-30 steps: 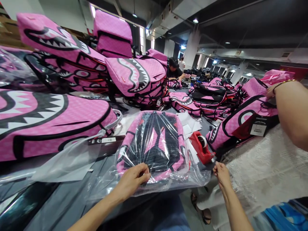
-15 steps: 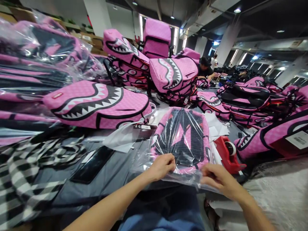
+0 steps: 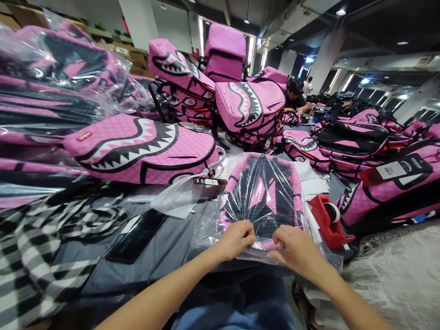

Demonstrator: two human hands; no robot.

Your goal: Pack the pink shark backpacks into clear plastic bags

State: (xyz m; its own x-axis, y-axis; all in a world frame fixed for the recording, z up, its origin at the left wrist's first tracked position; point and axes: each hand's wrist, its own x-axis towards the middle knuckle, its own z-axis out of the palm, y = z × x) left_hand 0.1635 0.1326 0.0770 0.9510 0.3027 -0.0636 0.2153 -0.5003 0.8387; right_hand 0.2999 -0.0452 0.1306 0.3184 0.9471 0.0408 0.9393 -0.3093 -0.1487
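Note:
A pink and black backpack (image 3: pixel 259 190) lies back side up inside a clear plastic bag (image 3: pixel 206 229) on the table in front of me. My left hand (image 3: pixel 237 239) pinches the plastic over the near end of the backpack, where creases fan out from the fingers. At the right of it, my right hand (image 3: pixel 297 250) is over the bag's near edge, thumb and fingers apart with a gap between them. Only a short distance separates the two hands.
A red tape dispenser (image 3: pixel 332 222) stands to the right of the bag. Left lie a black phone (image 3: pixel 137 236) and checked cloth (image 3: pixel 30 256). A shark-mouth backpack (image 3: pixel 144 149) and stacked backpacks (image 3: pixel 249 105) stand behind. A person (image 3: pixel 296 98) is in the background.
My right hand has moved left along the bag's near edge, closer to my left hand, and its fingers are higher over the backpack. The left hand stays on the gathered plastic.

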